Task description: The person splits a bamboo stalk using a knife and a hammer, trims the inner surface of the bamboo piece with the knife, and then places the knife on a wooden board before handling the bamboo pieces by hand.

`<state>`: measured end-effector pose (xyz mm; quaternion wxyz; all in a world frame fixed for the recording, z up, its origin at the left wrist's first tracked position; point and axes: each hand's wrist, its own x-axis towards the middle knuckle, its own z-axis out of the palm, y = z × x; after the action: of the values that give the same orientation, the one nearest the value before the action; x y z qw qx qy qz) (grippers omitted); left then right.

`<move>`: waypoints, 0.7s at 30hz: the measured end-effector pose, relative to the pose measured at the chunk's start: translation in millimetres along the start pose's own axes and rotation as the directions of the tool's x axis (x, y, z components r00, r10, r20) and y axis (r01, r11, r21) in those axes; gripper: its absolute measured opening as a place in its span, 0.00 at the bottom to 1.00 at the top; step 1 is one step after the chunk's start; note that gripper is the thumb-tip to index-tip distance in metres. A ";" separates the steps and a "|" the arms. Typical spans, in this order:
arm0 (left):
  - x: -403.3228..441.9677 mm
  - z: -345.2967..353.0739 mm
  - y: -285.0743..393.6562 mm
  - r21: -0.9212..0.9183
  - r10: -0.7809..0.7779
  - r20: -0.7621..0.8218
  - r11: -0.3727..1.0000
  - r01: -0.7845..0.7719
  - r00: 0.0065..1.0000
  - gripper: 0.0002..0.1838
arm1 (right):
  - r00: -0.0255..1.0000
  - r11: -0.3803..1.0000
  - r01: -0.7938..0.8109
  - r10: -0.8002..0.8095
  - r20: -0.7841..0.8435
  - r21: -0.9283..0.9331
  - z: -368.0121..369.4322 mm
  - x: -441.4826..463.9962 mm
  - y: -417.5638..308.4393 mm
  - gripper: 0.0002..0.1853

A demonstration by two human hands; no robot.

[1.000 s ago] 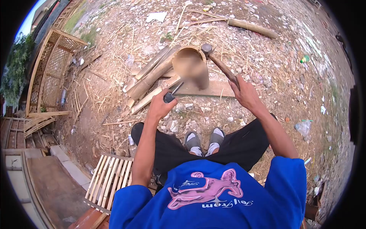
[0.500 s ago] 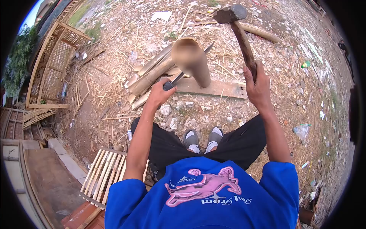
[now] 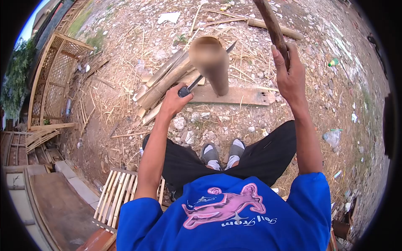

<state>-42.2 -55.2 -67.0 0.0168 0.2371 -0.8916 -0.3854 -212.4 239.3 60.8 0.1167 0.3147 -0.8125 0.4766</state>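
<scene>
Left hand (image 3: 173, 102): fingers curled tight around a black handle (image 3: 183, 92), from which a long blade (image 3: 195, 82) is extended forward and to the right. Right hand (image 3: 291, 77): fingers wrapped around a wooden handle (image 3: 272, 29), raised well apart from the other items; its upper end is cut off by the edge of the view.

Bamboo tube (image 3: 217, 73), one, thick: stood on end between the two hands, ahead of the feet (image 3: 211, 154), its hollow mouth turned upward. The blade is shown on both sides of the tube, its tip past the right side; the crossing is blurred, and whether the wall is entered or only passed behind cannot be told.

Wooden board (image 3: 249, 96), one: laid flat on the ground, with the foot of the tube set upon it. Bamboo lengths (image 3: 163, 85), several: piled just left of the tube.

Farther out: a bamboo pole (image 3: 289, 32), laid toward the top right; a white sheet (image 3: 168, 17), toward the top; a clear plastic bag (image 3: 333, 137), at the right; a lattice frame (image 3: 58, 79), stood at the left; a slatted rack (image 3: 115, 196), placed at lower left. Stones and straw are scattered throughout.
</scene>
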 end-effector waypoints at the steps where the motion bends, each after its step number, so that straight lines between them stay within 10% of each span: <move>1: 2.4 1.7 0.1 -0.011 -0.003 -0.002 1.000 0.003 1.000 0.25 | 0.999 0.999 0.024 -0.023 -0.031 0.032 5.9 1.5 3.7 0.16; 4: 2.2 7.3 -2.8 -0.020 -0.010 0.016 1.000 0.010 1.000 0.25 | 1.000 0.997 -0.012 0.012 -0.004 0.074 40.4 -20.2 39.8 0.15; 6: 7.6 2.6 2.4 -0.011 0.012 0.009 1.000 -0.011 1.000 0.25 | 0.916 0.941 -0.088 0.205 0.344 -0.327 62.3 -42.8 100.7 0.17; 17: 18.2 6.7 -14.6 -0.007 0.052 0.015 0.999 -0.052 0.999 0.23 | 0.995 0.999 -0.030 0.031 0.090 -0.016 14.3 25.9 4.9 0.18; 21: 10.5 6.8 -7.7 -0.018 0.050 -0.019 0.999 -0.050 0.999 0.23 | 0.949 0.973 -0.129 0.177 0.262 -0.190 71.0 -38.3 100.0 0.17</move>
<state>-49.8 -59.7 -78.7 0.0367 0.2180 -0.8935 -0.3910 -237.2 229.2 -64.8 -0.0090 0.3028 -0.8807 0.3641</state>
